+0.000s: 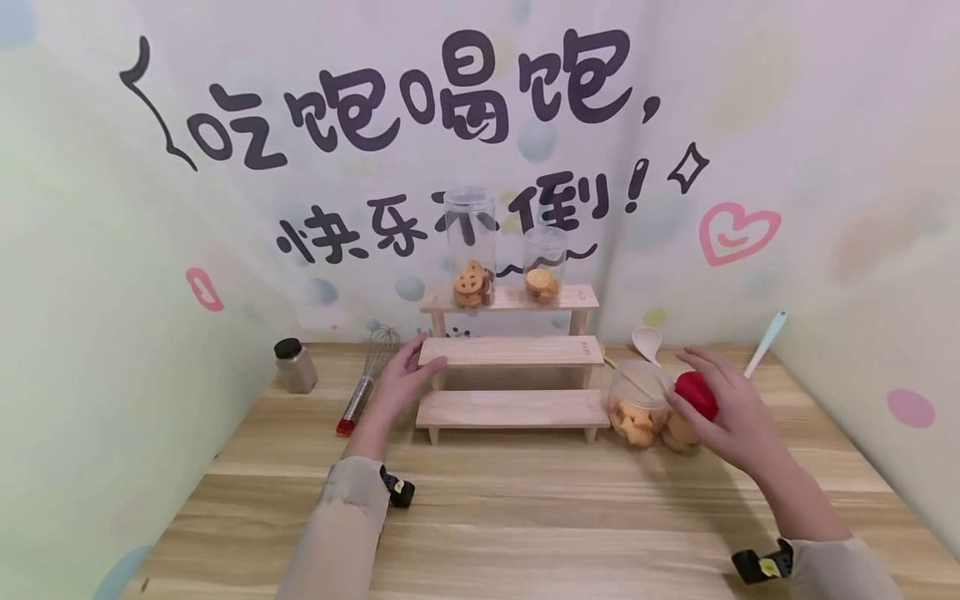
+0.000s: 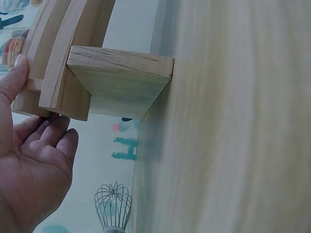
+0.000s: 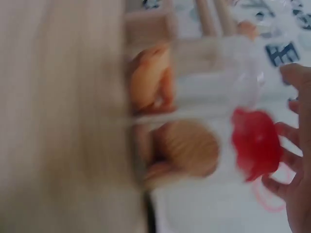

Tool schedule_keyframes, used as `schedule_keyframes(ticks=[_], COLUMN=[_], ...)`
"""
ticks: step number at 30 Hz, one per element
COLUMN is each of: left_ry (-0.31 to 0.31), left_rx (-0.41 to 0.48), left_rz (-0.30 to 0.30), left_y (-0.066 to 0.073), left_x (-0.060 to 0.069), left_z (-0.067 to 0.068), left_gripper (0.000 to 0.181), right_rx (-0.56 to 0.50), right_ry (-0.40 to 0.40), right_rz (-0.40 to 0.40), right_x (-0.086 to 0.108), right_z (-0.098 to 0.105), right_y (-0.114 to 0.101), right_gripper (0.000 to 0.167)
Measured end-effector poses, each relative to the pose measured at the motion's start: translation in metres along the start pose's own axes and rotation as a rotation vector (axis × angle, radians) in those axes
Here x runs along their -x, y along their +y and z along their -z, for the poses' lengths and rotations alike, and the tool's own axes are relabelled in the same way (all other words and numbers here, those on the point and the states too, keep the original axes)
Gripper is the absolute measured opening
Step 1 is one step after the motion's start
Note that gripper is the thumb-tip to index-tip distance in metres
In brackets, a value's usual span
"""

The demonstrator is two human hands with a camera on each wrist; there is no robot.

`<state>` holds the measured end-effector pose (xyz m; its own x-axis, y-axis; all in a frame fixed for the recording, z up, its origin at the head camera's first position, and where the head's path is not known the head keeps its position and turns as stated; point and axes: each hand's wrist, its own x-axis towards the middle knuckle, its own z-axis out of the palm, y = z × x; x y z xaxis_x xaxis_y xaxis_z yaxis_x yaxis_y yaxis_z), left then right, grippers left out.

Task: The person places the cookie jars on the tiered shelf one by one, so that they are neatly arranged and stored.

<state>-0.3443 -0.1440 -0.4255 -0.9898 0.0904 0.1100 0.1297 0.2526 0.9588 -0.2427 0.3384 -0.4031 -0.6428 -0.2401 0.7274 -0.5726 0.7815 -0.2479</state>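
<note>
In the head view a three-tier wooden stand point(image 1: 517, 352) stands on the table. My left hand point(image 1: 397, 379) grips the left end of its middle shelf; the left wrist view shows the hand's point(image 2: 39, 170) thumb above the wood point(image 2: 77, 77) and fingers beneath. Right of the stand, my right hand point(image 1: 731, 417) is spread at the red lid point(image 1: 696, 395) of a jar holding round cookies point(image 1: 680, 431). The right wrist view, blurred, has that hand point(image 3: 297, 179) beside the lid point(image 3: 256, 144); firm contact cannot be told. A lidless jar of cookies point(image 1: 634, 421) stands between lidded jar and stand.
Two clear jars, one tall point(image 1: 470, 242) and one shorter point(image 1: 545, 262), stand on the top shelf with cookies inside. A whisk point(image 1: 362, 392) and a black-capped jar point(image 1: 296, 367) lie left of the stand. A white spoon point(image 1: 647, 342) and a blue-handled utensil point(image 1: 767, 343) are at the back right.
</note>
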Motion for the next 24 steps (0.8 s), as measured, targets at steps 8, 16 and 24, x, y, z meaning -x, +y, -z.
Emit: schedule_keyframes(ticks=[8, 16, 24], left_ry=[-0.004, 0.003, 0.004], left_rx=[-0.008, 0.004, -0.013], left_rz=[0.005, 0.008, -0.005], left_y=[-0.003, -0.002, -0.004], left_x=[0.0, 0.001, 0.0], left_z=[-0.001, 0.003, 0.001], left_gripper=[0.093, 0.092, 0.092], right_rx=[-0.346, -0.473, -0.413], right_ry=[0.027, -0.024, -0.047], right_rz=[-0.248, -0.355, -0.358], right_x=[0.048, 0.063, 0.068], right_z=[-0.012, -0.028, -0.027], right_y=[0.035, 0.045, 0.048], right_gripper=[0.086, 0.086, 0.09])
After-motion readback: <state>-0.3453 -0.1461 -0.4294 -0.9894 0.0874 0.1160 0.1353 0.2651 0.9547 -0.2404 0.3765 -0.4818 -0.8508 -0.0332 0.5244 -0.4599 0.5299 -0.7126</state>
